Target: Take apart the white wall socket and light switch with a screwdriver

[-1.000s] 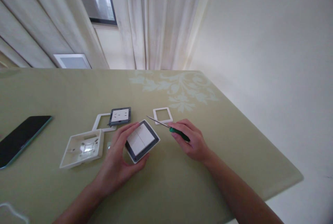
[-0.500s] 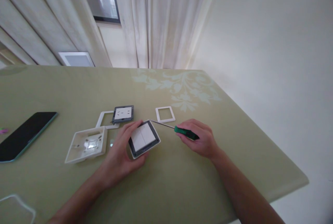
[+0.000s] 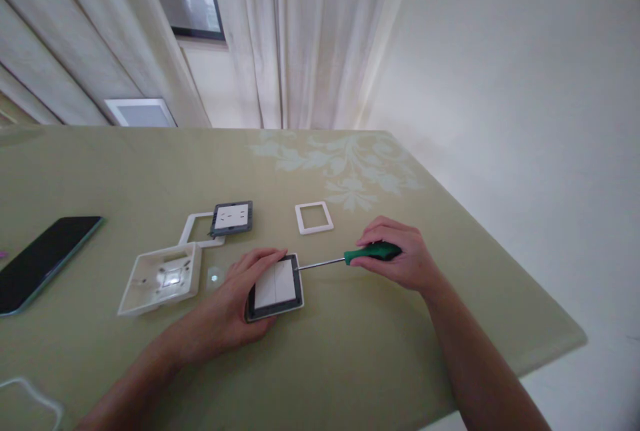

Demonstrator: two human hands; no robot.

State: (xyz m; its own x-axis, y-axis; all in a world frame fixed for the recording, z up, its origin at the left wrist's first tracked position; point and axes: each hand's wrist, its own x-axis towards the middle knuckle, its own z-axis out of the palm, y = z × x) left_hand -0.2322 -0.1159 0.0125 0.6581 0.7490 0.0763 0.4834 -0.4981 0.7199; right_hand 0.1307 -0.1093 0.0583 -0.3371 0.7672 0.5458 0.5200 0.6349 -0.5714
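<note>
My left hand [image 3: 237,297] grips a wall switch [image 3: 275,283] with a white two-part face and a dark grey frame, set on a white box. Its fingers wrap the left side, thumb along the near edge. In my right hand [image 3: 397,251] is a screwdriver [image 3: 373,253] with a green handle and a thin metal shaft pointing left. The shaft's tip meets the upper right edge of the switch; exactly what it touches there is too small to tell.
Left of my left hand lie an open white mounting box [image 3: 163,279], a socket panel [image 3: 232,217] and a white frame [image 3: 189,228] partly under it. Another white frame [image 3: 314,217] lies farther back. A phone [image 3: 43,261] and a white cable [image 3: 37,397] are at the left.
The switch has come down and turned to sit straighter in my left hand. My right hand has shifted right and the screwdriver tip lower, from the top corner to the right edge.
</note>
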